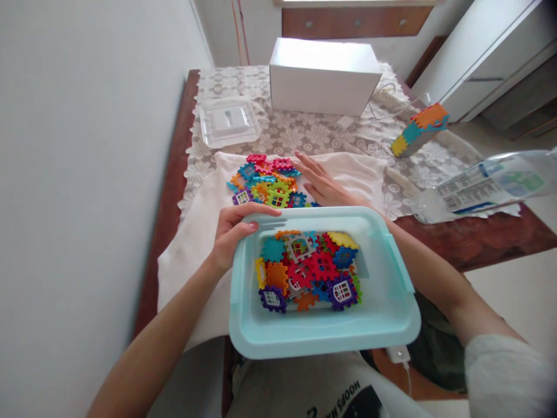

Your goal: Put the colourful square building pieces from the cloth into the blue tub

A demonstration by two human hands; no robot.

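My left hand [235, 232] grips the far left corner of a pale turquoise plastic tub [383, 290], thumb and fingers over its rim. Inside the tub lie many colourful interlocking plastic tiles [306, 271], some with window inserts. Beyond the tub, my right hand [319, 181] has its fingers stretched out beside a pile of similar interlocking tiles [270, 184] on a white cloth [198, 249]. Its fingertips are close to the pile's right side; whether they touch it I cannot tell. The tub hides the right wrist and the near edge of the pile.
At the back of the table stands a white box [324, 81], with a clear plastic lid [228, 123] to its left. On the right are a block built of tiles [420, 130] and a large clear plastic bottle [483, 186]. A wall [87, 145] borders the left side.
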